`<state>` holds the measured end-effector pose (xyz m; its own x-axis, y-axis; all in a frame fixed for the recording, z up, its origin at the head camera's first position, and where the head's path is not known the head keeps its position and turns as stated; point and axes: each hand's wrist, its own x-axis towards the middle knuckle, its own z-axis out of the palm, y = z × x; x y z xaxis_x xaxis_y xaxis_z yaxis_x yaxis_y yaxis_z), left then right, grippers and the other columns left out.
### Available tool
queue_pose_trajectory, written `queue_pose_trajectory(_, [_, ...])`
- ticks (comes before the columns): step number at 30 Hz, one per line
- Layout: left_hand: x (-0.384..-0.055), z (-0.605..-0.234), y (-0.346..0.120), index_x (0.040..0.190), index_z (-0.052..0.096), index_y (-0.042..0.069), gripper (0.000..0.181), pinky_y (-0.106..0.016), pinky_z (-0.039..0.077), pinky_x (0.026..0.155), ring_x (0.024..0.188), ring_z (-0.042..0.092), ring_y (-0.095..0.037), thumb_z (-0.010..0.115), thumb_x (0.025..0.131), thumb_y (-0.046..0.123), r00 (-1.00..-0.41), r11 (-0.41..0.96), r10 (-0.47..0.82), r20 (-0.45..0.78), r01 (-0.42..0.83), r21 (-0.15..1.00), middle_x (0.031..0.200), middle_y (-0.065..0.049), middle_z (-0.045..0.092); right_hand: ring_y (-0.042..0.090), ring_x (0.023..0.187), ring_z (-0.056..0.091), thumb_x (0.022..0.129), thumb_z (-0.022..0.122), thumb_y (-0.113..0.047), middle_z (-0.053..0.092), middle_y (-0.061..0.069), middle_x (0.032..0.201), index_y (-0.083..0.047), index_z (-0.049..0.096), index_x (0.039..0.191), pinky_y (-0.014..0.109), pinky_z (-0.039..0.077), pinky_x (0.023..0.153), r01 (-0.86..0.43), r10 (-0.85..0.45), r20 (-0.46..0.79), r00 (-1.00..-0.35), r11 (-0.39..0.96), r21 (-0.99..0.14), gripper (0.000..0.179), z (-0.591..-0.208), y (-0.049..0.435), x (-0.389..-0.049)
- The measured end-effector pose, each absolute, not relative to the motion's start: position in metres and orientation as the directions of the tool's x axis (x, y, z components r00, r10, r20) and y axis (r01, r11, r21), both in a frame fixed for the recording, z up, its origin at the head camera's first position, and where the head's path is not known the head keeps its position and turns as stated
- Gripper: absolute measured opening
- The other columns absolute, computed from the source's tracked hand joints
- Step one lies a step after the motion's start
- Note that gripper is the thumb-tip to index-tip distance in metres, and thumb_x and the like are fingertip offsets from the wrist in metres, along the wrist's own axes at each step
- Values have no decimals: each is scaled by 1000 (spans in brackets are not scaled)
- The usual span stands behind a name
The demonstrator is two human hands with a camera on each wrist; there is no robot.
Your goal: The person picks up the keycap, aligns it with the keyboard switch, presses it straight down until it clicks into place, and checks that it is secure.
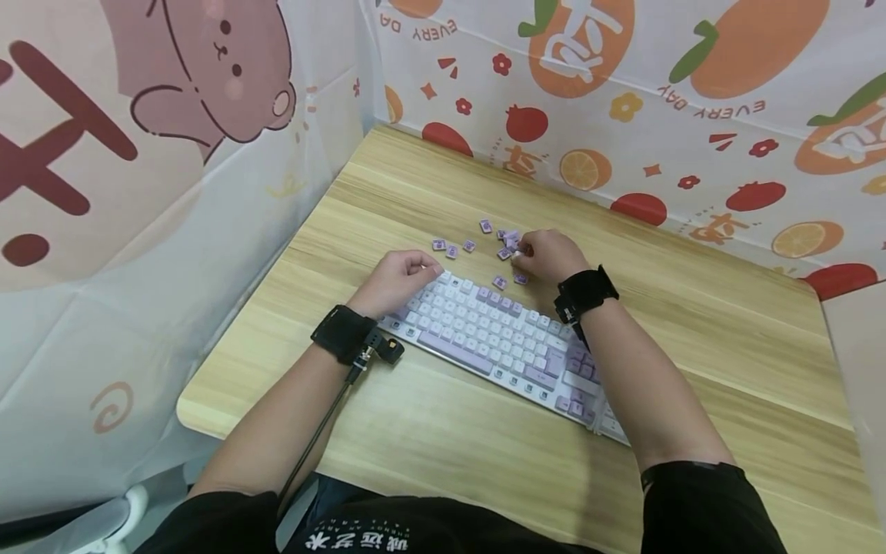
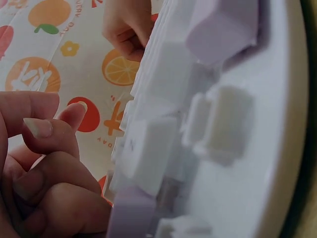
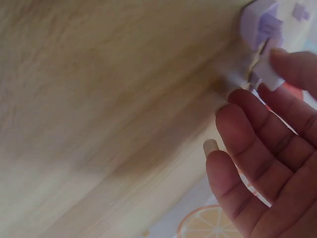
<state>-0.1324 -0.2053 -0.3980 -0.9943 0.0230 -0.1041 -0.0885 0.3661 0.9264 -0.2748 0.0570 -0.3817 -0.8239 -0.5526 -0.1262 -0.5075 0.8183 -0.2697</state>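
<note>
A white and lilac keyboard (image 1: 453, 352) lies at a slant on the table. My left hand (image 1: 393, 282) is at its far left corner, fingers loosely curled; nothing shows between thumb and fingers in the left wrist view. Beyond the keyboard's far edge, my right hand (image 1: 551, 255) is at a scatter of loose purple keycaps (image 1: 486, 226). In the right wrist view its thumb and forefinger pinch a pale keycap (image 3: 267, 73), close to a lilac keycap (image 3: 257, 25). Along the keyboard's near edge, several bare switches (image 1: 498, 375) show; one switch stem (image 2: 220, 124) appears large in the left wrist view.
The wood-grain table (image 1: 429, 431) meets a fruit-print curtain (image 1: 664, 138) at the back and another curtain (image 1: 208, 192) on the left. Both wrists wear black straps; a cable (image 1: 321, 431) runs along the left forearm.
</note>
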Motion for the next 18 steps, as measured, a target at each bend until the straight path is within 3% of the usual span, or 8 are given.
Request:
queue_pose_trajectory(4, [-133, -400, -203, 108, 71, 14, 26, -31, 39, 62, 65, 47, -18, 63, 96, 35, -994, 367, 36, -103, -83, 926, 74, -6, 57, 22, 75, 53, 92, 66, -33, 61, 7, 81, -11, 64, 90, 34, 42, 68, -497, -572, -126, -811, 786, -369, 22, -376, 57, -270])
queue_pose_trajectory(13, [-129, -395, -197, 109, 71, 13, 27, -29, 41, 65, 71, 51, -19, 62, 97, 35, -993, 330, 103, -59, -22, 944, 81, -9, 63, 18, 77, 60, 86, 76, -24, 68, 1, 85, -14, 69, 90, 31, 52, 70, -489, -635, -58, -771, 647, -585, 13, -353, 47, -248])
queue_pose_trajectory(18, [-129, -394, -190, 120, 66, 8, 33, -27, 45, 64, 74, 56, -20, 61, 98, 32, -991, 260, 130, -23, 12, 966, 87, -10, 64, 16, 76, 62, 85, 77, -19, 69, 0, 85, -14, 72, 91, 28, 53, 70, -505, -705, -16, -709, 524, -686, 10, -346, 35, -227])
